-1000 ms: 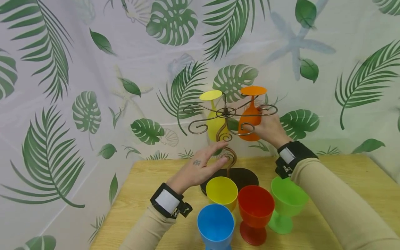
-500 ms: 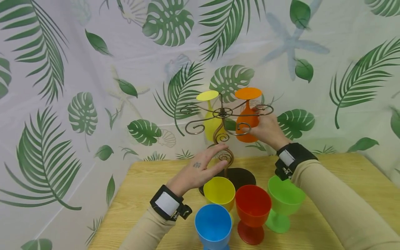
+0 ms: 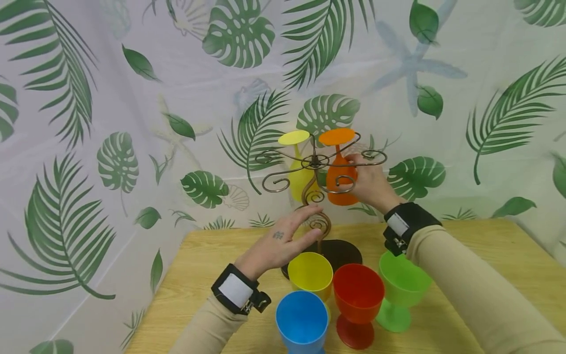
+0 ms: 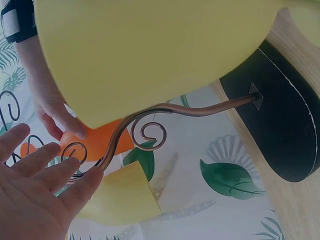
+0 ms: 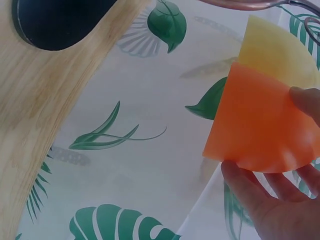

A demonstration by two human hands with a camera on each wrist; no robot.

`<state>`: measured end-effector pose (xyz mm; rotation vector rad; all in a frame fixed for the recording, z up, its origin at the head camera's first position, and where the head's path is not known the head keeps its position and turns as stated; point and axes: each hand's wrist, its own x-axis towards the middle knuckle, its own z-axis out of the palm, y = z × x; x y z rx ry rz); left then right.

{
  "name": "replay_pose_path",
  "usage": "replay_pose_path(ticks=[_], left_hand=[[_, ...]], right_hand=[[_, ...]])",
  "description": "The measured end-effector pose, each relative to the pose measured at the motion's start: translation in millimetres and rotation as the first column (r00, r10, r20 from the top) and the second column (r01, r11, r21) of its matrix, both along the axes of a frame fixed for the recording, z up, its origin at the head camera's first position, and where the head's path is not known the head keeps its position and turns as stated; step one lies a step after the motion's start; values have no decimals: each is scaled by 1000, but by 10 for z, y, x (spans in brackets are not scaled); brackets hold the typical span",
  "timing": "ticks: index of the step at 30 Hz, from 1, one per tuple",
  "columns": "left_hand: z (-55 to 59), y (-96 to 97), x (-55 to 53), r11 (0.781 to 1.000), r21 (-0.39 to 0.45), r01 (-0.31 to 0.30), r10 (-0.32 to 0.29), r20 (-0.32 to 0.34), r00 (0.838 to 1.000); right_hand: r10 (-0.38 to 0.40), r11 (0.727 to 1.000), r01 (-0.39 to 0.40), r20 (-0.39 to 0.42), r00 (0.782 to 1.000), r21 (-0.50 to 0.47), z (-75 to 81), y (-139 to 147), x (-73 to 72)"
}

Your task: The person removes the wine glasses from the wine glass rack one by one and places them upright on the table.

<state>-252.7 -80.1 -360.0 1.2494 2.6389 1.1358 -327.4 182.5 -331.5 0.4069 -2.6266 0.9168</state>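
Note:
My right hand (image 3: 371, 183) grips the bowl of an orange goblet (image 3: 342, 189), which is upside down with its foot above the wire arms of a metal rack (image 3: 315, 161). In the right wrist view, the thumb and fingers lie on opposite sides of the orange bowl (image 5: 270, 120). A yellow goblet (image 3: 300, 183) hangs upside down from the rack at its back left. My left hand (image 3: 278, 241) is beside the rack's curled stem with its fingers extended and holds nothing; whether it touches the stem I cannot tell.
On the wooden table (image 3: 212, 255) several goblets stand upright in front of the rack's black base (image 3: 342, 251): yellow (image 3: 311, 270), blue (image 3: 302, 317), red (image 3: 358, 290) and green (image 3: 403, 282). A leaf-patterned cloth (image 3: 163, 147) covers the wall behind.
My right hand has moved the orange goblet left and slightly down, closer to the middle of the rack. The left hand stays nearly in place.

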Motion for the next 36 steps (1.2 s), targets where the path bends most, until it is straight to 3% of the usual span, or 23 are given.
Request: replay_pose_path(ticks=[19,32,36], left_hand=[[-41,-41,-1,999,-35,-2,3,16,1000],[-88,-60,-27,999,-45,-17,18,16,1000],[-89,-47,-35,999,-44,-10,11,20,1000]], right_hand=[[47,996,-47,2,999,-70,4,-65,-89],[-31,997,35,54,998,-75,4,-1,-114],[-55,998,55,30,998,-21,1,14,-100]])
